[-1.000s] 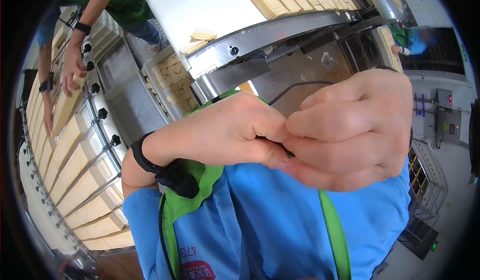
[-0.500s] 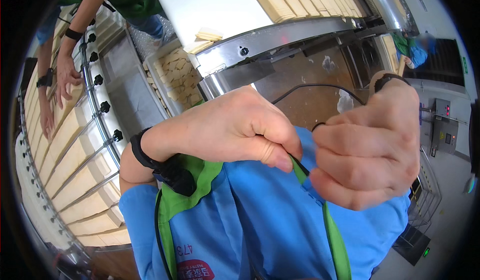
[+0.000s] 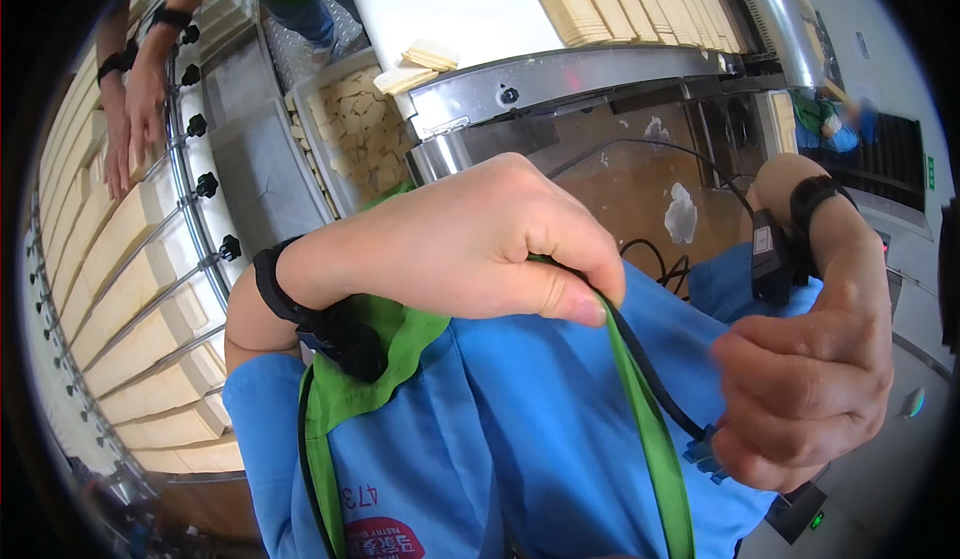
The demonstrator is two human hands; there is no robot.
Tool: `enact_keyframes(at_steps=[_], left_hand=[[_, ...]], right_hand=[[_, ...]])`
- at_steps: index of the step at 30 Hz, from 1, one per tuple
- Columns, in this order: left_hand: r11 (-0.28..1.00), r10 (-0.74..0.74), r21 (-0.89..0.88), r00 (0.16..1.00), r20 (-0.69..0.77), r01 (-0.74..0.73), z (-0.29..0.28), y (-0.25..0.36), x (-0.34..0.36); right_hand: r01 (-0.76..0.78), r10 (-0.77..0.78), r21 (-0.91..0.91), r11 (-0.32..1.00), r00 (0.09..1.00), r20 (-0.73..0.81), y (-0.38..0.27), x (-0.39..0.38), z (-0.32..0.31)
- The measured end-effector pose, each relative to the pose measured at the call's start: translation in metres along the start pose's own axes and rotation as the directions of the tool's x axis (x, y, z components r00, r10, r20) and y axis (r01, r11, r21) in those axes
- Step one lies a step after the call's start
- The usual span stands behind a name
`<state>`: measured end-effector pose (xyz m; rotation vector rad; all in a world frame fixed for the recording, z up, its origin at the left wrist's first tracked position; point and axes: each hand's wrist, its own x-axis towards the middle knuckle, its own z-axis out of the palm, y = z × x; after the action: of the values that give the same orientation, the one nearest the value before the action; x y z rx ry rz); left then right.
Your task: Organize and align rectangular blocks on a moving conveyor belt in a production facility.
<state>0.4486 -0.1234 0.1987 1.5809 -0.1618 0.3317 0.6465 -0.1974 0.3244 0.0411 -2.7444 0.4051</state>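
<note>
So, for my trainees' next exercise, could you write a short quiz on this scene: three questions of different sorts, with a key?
1. True or false: the left hand pinches the green strap.

2. Which of these does the right hand hold?
a) a wooden spoon
b) a small blue piece that the black cord runs to
c) a yellow cloth

3. Fill in the colour: the left wristband is ____.

Key: 1 true; 2 b; 3 black.
</note>
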Motion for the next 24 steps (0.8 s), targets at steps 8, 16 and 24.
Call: enact_keyframes(at_steps=[8, 16, 24], left_hand=[[0.884, 0.323, 0.328, 0.942, 0.087, -0.334, 0.002, -0.006, -0.001], [0.904, 0.349, 0.26, 0.937, 0.006, -0.339, -0.001, -0.017, 0.003], [0.813, 0.555, 0.23, 0.832, -0.031, -0.534, 0.019, -0.02, 0.005]], right_hand=[[0.097, -0.097, 0.018, 0.995, 0.995, -0.01, 0.025, 0.003, 0.01], [-0.406, 0.444, -0.267, 0.874, 0.89, 0.101, -0.025, 0.011, 0.012], [-0.188, 0.2, -0.08, 0.979, 0.961, 0.191, 0.011, 0.019, -0.004]])
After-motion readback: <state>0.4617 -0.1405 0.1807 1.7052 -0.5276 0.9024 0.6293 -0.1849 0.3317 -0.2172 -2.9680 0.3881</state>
